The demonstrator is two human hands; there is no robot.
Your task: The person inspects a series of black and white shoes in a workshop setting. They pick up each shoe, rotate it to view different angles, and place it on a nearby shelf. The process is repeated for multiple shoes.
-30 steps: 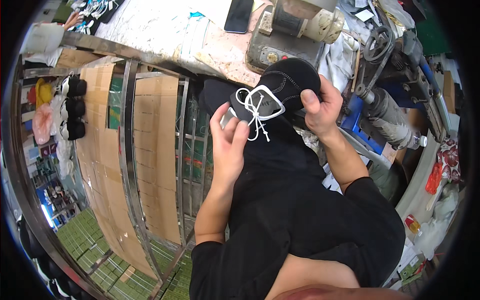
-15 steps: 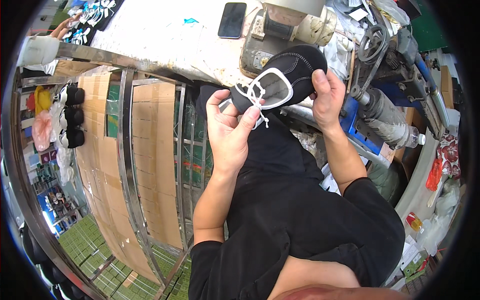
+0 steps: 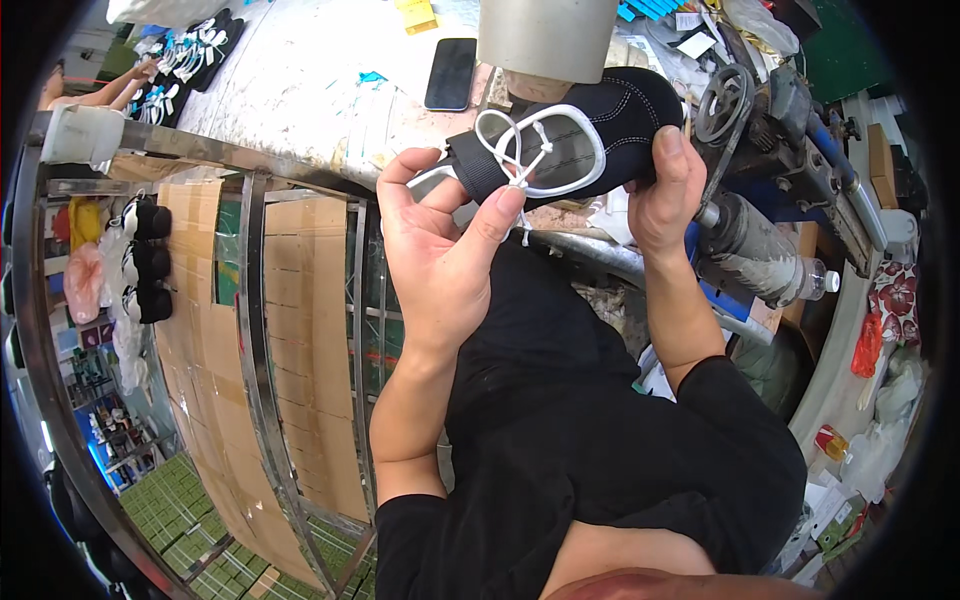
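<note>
A black shoe upper [image 3: 635, 115] with pale stitching lines and a white-edged opening is held up between my hands, close under the light-coloured machine head [image 3: 547, 42]. My left hand [image 3: 435, 245] grips its strap end, thumb pressed near the knot of the white lace [image 3: 509, 135]; a lace loop stands above the thumb. On the other side, my right hand [image 3: 665, 195] pinches the rounded end, thumb on top and the other fingers hidden behind. The grey inside shows through the opening. Part of the machine behind the shoe is covered.
A phone [image 3: 451, 74] lies on the stained worktable [image 3: 300, 85]. Several finished-looking shoes [image 3: 200, 50] sit at the far left, near another person's hands [image 3: 140, 75]. A metal rack with cardboard panels [image 3: 310, 350] stands at left. A belt-driven wheel [image 3: 724, 103] and a motor are at right.
The shoe upper has moved up and slightly right, closer beneath the machine head. Both hands keep hold of it. My view has shifted, with more of the table's far side showing.
</note>
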